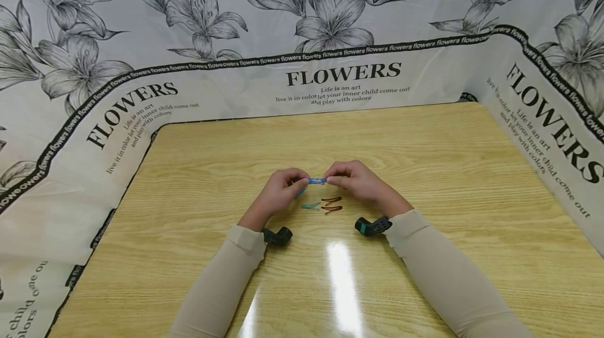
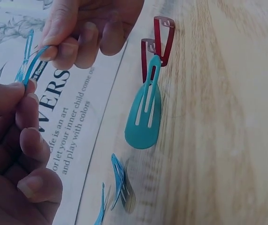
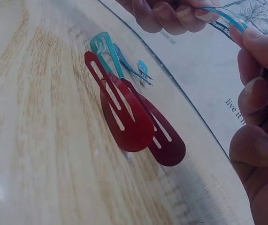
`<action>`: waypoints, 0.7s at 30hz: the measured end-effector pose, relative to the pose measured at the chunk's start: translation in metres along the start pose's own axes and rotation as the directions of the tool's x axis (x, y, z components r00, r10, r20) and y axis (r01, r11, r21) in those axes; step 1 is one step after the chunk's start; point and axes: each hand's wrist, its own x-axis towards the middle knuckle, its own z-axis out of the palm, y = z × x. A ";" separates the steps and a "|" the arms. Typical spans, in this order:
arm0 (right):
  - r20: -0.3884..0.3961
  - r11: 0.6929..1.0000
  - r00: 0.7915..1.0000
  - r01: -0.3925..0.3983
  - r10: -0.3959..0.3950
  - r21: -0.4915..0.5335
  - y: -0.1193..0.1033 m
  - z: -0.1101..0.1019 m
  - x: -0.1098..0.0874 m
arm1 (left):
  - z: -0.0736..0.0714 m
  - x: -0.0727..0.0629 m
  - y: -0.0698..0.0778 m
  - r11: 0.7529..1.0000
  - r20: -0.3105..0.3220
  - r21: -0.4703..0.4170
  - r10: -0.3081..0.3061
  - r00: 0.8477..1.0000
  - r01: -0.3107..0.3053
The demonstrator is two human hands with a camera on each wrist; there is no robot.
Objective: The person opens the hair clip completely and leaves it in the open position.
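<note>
Both hands hold a blue snap hair clip (image 1: pixel 317 181) between them, above the table. My left hand (image 1: pixel 283 191) pinches one end between thumb and fingers. At the other end, the thumb and fingertips of my right hand (image 1: pixel 355 178) grip it. In the left wrist view the clip's thin parts (image 2: pixel 31 71) stand apart. Below the hands lie a teal hair clip (image 1: pixel 311 206) and two dark red hair clips, a farther one (image 1: pixel 332 199) and a nearer one (image 1: pixel 332 208). More blue hair clips (image 2: pixel 118 177) rest close to my left hand, partly hidden by it in the head view.
The wooden table (image 1: pixel 424 154) carries a bright glare streak near its front. A white curtain (image 1: pixel 236 89) with flower prints and lettering borders its back and sides. Each wrist wears a black camera mount, the left one (image 1: pixel 278 236) and the right one (image 1: pixel 373 226).
</note>
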 end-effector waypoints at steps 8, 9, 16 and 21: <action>-0.012 1.000 1.000 0.000 0.000 0.013 -0.001 0.000 0.000 | 0.000 0.000 0.001 1.000 -0.016 -0.003 -0.001 1.000 0.000; -0.013 1.000 1.000 -0.001 0.001 0.016 -0.001 0.000 0.000 | -0.001 0.000 0.001 1.000 -0.017 -0.006 -0.001 1.000 0.001; -0.017 1.000 1.000 -0.007 0.007 0.011 0.001 -0.001 0.000 | -0.001 0.000 0.001 1.000 -0.024 -0.014 -0.012 1.000 0.012; -0.027 1.000 1.000 -0.010 0.010 -0.008 0.002 -0.001 0.001 | 0.000 0.001 0.001 1.000 -0.032 -0.005 -0.019 0.999 0.019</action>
